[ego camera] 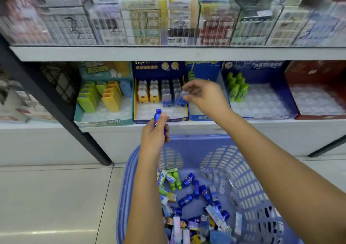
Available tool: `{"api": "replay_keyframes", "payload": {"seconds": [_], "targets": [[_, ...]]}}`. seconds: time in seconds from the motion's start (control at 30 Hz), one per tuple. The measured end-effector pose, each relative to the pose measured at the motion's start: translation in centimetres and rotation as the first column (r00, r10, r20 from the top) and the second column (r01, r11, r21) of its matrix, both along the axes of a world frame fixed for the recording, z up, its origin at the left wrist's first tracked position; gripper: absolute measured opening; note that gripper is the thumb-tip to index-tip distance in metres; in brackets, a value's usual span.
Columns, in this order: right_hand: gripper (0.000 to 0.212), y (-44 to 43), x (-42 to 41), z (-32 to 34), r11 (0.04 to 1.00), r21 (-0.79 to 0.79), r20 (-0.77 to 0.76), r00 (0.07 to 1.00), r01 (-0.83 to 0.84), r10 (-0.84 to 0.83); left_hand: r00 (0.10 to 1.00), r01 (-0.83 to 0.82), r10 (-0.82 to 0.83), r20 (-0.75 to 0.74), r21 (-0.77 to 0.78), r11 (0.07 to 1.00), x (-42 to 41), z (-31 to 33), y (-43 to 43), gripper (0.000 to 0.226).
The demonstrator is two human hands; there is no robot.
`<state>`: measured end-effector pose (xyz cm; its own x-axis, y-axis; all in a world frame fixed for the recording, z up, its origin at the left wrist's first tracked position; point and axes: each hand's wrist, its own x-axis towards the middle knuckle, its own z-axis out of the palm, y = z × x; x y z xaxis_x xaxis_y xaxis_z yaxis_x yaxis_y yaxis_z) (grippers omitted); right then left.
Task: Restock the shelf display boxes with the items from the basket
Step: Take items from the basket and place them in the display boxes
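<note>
A blue plastic basket stands on the floor below me, holding several small blue bottles, green bottles and packets. My left hand grips one blue bottle upright just in front of the shelf edge. My right hand pinches another blue item with a clear cap at the right row of the dark blue display box, which holds yellow and blue items in rows.
Left of it sits a teal display box with green and yellow items. To the right are a blue box with green bottles and a red box with a white tray. An upper shelf carries clear cases. A black post slants at left.
</note>
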<state>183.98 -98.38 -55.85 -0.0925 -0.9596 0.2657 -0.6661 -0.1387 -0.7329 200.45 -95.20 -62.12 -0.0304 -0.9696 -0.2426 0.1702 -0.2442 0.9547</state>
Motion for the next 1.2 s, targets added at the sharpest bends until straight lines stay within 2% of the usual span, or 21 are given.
{"api": "replay_keyframes", "payload": {"seconds": [0.1, 0.17, 0.4, 0.57, 0.63, 0.8, 0.9, 0.97, 1.0, 1.07, 1.13, 1.2], "targets": [[0.02, -1.0, 0.7, -0.8, 0.998, 0.03, -0.172, 0.983, -0.061, 0.065, 0.986, -0.007, 0.027, -0.166, 0.117, 0.993, 0.1, 0.2, 0.0, 0.04], [0.019, -1.2, 0.6, -0.9, 0.995, 0.056, -0.224, 0.97, -0.082, 0.092, 0.969, 0.014, 0.027, -0.246, 0.162, 0.987, 0.0, 0.4, 0.0, 0.043], [0.024, -2.4, 1.3, 0.1, 0.981, 0.115, -0.386, 0.903, -0.156, 0.189, 0.941, 0.051, 0.016, -0.339, 0.189, 0.981, -0.4, 1.1, 0.5, 0.039], [0.026, -1.8, 0.5, -0.8, 0.99, 0.102, -0.266, 0.957, -0.092, 0.117, 0.898, 0.067, 0.025, -0.439, 0.194, 0.979, -0.1, 1.9, 0.8, 0.038], [0.025, -1.8, 0.6, -0.9, 0.99, 0.104, -0.319, 0.939, -0.1, 0.128, 0.899, 0.069, 0.012, -0.438, 0.169, 0.983, -0.1, 2.0, 0.9, 0.034], [0.025, -2.2, 1.0, -0.1, 0.984, 0.14, -0.466, 0.869, -0.112, 0.165, 0.944, 0.045, -0.011, -0.33, 0.093, 0.995, -0.2, 1.7, 1.7, 0.016], [0.028, -1.9, 1.0, 0.3, 0.973, 0.198, -0.536, 0.818, -0.117, 0.208, 0.962, 0.049, -0.036, -0.271, 0.043, 0.998, -0.7, 1.7, 2.0, 0.024], [0.033, -0.7, 0.9, 0.3, 0.981, 0.151, -0.47, 0.865, -0.119, 0.177, 0.972, 0.023, -0.021, -0.233, 0.003, 1.0, -1.4, 1.9, 2.3, 0.025], [0.033, 0.3, 0.9, 0.2, 0.988, 0.116, -0.374, 0.917, -0.102, 0.139, 0.98, 0.006, -0.01, -0.2, -0.023, 1.0, -1.7, 1.9, 2.3, 0.024], [0.027, 2.7, 0.6, -0.1, 0.991, 0.106, -0.042, 0.995, -0.086, 0.09, 0.993, 0.002, -0.013, -0.121, -0.09, 0.996, -2.5, 1.9, 2.4, 0.021], [0.018, 4.9, -0.2, -0.1, 0.977, 0.146, 0.285, 0.952, -0.156, 0.109, 0.998, 0.042, -0.05, -0.04, -0.171, 0.984, -3.5, 2.0, 2.5, 0.019], [0.019, 6.6, -1.6, 0.2, 0.976, 0.151, 0.397, 0.914, -0.157, 0.085, 0.995, 0.102, -0.097, 0.035, -0.247, 0.964, -4.8, 2.4, 2.7, 0.021]]}}
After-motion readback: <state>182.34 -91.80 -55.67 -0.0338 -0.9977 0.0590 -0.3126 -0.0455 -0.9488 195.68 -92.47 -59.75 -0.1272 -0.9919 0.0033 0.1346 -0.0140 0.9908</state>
